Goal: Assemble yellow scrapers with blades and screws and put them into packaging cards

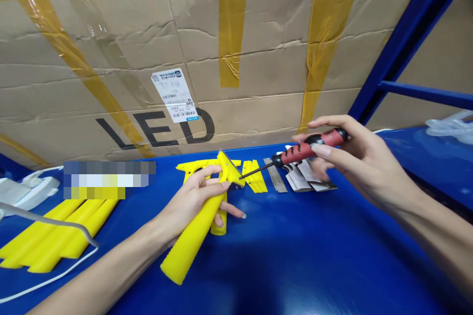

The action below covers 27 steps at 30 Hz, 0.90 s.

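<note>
My left hand grips a yellow plastic scraper by its handle, with the head tilted up toward the middle. My right hand holds a red-and-black screwdriver, and its dark tip touches the scraper's head. Both are held just above the blue table. A second yellow scraper body lies flat behind my left hand.
A big taped cardboard box marked LED stands along the table's back. Several yellow handles and a white cable lie at the left. Yellow parts, a metal blade and paper packets sit mid-table. A blue rack post rises at the right.
</note>
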{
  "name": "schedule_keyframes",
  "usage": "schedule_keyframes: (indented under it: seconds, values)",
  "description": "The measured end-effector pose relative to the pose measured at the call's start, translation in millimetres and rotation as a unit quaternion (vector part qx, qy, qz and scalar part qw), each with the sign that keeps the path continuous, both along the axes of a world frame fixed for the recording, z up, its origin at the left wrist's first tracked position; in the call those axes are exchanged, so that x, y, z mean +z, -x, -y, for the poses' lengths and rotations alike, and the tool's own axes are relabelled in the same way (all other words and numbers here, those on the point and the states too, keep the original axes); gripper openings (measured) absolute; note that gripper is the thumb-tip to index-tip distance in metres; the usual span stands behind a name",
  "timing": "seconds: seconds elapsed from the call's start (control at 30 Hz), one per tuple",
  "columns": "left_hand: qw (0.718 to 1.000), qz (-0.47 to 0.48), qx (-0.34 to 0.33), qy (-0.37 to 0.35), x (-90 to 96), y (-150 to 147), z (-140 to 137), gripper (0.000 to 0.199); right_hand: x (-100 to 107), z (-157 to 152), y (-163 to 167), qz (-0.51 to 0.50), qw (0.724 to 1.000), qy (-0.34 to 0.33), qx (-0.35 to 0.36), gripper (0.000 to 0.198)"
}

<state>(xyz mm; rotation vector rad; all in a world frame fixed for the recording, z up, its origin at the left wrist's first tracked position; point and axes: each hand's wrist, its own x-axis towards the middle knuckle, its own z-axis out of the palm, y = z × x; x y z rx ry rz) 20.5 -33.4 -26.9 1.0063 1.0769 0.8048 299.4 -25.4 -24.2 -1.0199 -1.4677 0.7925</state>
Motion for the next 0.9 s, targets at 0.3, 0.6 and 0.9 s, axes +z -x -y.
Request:
schedule_keyframes:
  seconds: [0.3,0.6,0.9]
  values:
    - [1.000,-0.002,-0.011,-0.012,-5.2,2,1,0.049,-2,-2,0,0.028,0.995,-0.013,-0.090,0.029]
    - [0.996,0.006,-0.068,-0.056,-1.9,0,9,0.038,-8,0,7,-0.047,0.991,-0.063,-0.107,0.017]
    - [0.996,0.006,-0.065,-0.053,1.1,-1,11,0.035,-10,-2,5,-0.044,0.991,-0.053,-0.114,0.019]
